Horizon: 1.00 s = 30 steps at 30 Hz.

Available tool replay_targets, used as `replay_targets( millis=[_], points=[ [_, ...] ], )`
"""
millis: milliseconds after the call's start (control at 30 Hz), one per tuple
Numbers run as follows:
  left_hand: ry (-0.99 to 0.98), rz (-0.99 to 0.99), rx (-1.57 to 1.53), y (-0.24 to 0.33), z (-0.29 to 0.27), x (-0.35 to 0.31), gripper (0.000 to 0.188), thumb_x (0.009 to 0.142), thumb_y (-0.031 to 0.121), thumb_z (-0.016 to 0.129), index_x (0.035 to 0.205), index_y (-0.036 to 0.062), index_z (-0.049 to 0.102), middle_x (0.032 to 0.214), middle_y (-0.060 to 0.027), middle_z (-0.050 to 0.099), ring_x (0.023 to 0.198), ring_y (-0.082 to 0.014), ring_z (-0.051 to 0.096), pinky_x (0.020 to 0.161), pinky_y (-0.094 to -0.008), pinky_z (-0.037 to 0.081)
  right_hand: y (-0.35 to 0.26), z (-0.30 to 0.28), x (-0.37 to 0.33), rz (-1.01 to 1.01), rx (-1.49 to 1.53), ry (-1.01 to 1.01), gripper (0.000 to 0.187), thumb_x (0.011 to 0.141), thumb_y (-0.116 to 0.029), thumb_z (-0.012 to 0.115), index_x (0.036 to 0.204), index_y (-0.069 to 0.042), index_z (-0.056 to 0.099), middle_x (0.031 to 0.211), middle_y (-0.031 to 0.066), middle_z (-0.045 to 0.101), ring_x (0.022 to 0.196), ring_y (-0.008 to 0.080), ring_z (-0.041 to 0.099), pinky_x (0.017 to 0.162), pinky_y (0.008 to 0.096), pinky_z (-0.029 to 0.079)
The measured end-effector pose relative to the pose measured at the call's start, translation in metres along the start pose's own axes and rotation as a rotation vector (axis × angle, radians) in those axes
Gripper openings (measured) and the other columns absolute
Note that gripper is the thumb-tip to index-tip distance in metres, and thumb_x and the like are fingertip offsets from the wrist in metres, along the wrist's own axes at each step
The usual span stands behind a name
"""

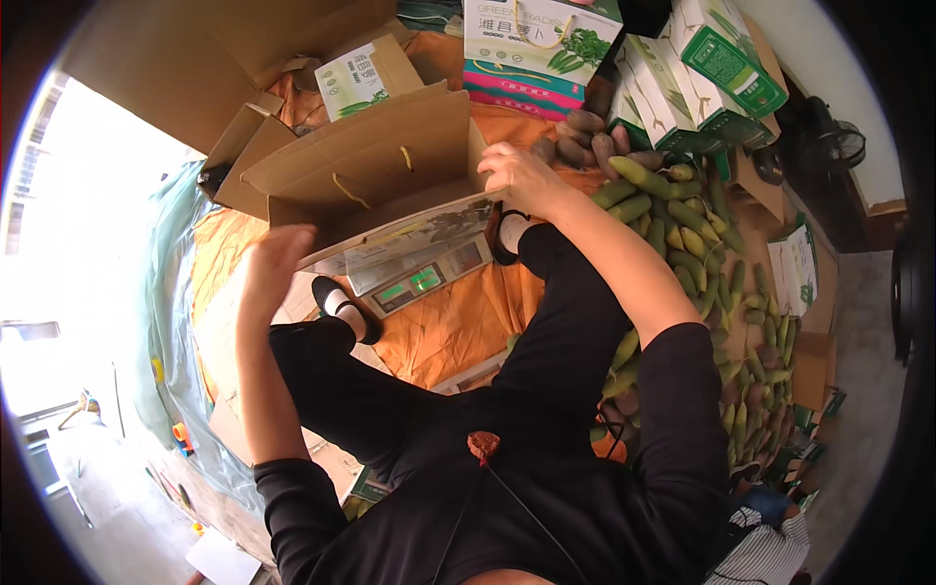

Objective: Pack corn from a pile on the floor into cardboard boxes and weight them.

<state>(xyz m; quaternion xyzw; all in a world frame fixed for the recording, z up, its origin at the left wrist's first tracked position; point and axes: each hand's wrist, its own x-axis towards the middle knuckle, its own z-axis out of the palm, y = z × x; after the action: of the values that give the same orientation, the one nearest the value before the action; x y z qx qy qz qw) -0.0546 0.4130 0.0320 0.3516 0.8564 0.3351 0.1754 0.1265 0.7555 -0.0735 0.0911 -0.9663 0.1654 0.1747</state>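
An open cardboard carton with yellow cord handles rests on a scale whose display glows green, in front of me between my feet. Its top flaps stand up, and its inside looks dark. At the carton's right end, my right hand has its fingers curled over the cardboard edge. My left hand is by the near left corner. Motion smears its fingers, so whether it touches the carton does not show.
Many green radishes are heaped along my right. Brownish roots lie at the far end of that heap. Printed gift boxes stand behind, with white-green cartons to the right. Orange sheeting covers the floor.
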Motion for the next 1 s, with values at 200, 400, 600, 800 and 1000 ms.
replay_targets(
  millis=[200, 400, 600, 800, 1000],
  points=[
    [-0.312, 0.228, 0.219, 0.009, 0.036, -0.009, 0.051, 0.078, 0.036, 0.072, 0.120, 0.0090, 0.061, 0.129, -0.0179, 0.053, 0.116, -0.0333, 0.054, 0.095, -0.0388, 0.045, 0.012, 0.003, 0.002, 0.049, 0.011, -0.026, 0.012, 0.064, -0.002, 0.061, 0.071, -0.006, 0.070, 0.104, 0.0109, 0.062, 0.110, 0.0271, 0.053, 0.087, 0.0340, 0.047],
    [-0.362, 0.069, 0.076, -0.010, 0.048, -0.009, 0.063, 0.075, 0.036, 0.073, 0.131, 0.0141, 0.053, 0.134, -0.0147, 0.049, 0.124, -0.0355, 0.045, 0.103, -0.0444, 0.035, 0.013, 0.002, 0.003, 0.083, 0.065, -0.088, 0.020, 0.067, 0.000, 0.059, 0.081, -0.008, 0.071, 0.108, 0.0107, 0.061, 0.115, 0.0279, 0.050, 0.092, 0.0353, 0.044],
    [-0.291, 0.106, 0.425, -0.001, 0.064, -0.012, 0.076, 0.072, 0.032, 0.075, 0.138, 0.0166, 0.042, 0.129, -0.0110, 0.052, 0.121, -0.0311, 0.047, 0.101, -0.0447, 0.034, -0.020, -0.023, 0.022, 0.262, 0.151, -0.170, 0.022, 0.074, -0.023, 0.066, 0.091, -0.010, 0.070, 0.095, 0.0089, 0.066, 0.105, 0.0272, 0.056, 0.085, 0.0371, 0.048],
    [-0.283, 0.055, 0.523, 0.010, 0.080, 0.002, 0.075, 0.065, 0.028, 0.078, 0.133, 0.0150, 0.047, 0.120, -0.0101, 0.057, 0.114, -0.0302, 0.051, 0.097, -0.0441, 0.037, -0.068, 0.010, 0.044, 0.323, 0.013, -0.607, 0.068, 0.060, -0.043, 0.080, 0.118, -0.015, 0.058, 0.113, 0.0062, 0.063, 0.109, 0.0255, 0.057, 0.088, 0.0405, 0.048],
    [-0.242, 0.128, 0.528, -0.006, 0.090, 0.015, 0.065, 0.059, 0.026, 0.079, 0.117, 0.0101, 0.056, 0.108, -0.0114, 0.062, 0.105, -0.0314, 0.055, 0.090, -0.0447, 0.041, -0.069, 0.032, 0.053, 0.296, -0.013, -0.522, 0.048, 0.057, -0.029, 0.082, 0.099, -0.013, 0.065, 0.093, 0.0076, 0.068, 0.096, 0.0287, 0.063, 0.079, 0.0409, 0.052]
  ],
)
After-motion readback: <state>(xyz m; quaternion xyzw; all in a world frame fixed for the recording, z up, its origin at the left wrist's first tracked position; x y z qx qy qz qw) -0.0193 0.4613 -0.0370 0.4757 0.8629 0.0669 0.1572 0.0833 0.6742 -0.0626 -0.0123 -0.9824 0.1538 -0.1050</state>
